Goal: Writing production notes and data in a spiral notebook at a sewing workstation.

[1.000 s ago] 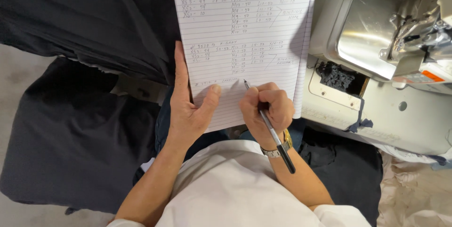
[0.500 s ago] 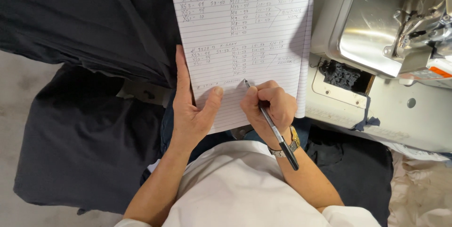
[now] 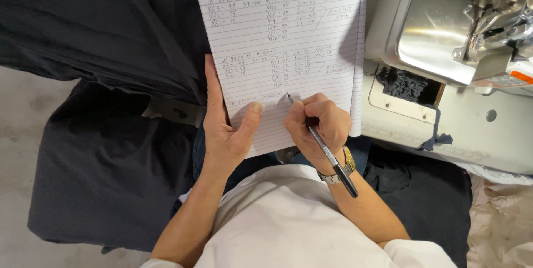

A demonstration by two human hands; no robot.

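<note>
A white lined notepad with handwritten rows lies tilted over my lap. My left hand grips its lower left edge, thumb pressed on the page and fingers underneath. My right hand is closed around a black pen, whose tip touches the paper beside the newest handwritten line. A metal wristwatch sits on my right wrist.
Dark navy fabric is heaped to the left and drapes down over the floor. A white and steel sewing machine stands to the right, with black cloth scraps in an opening of its bed. Pale cloth lies at lower right.
The pen tip has moved a little to the right along the newest line as more writing appears. My left hand keeps its hold on the pad.
</note>
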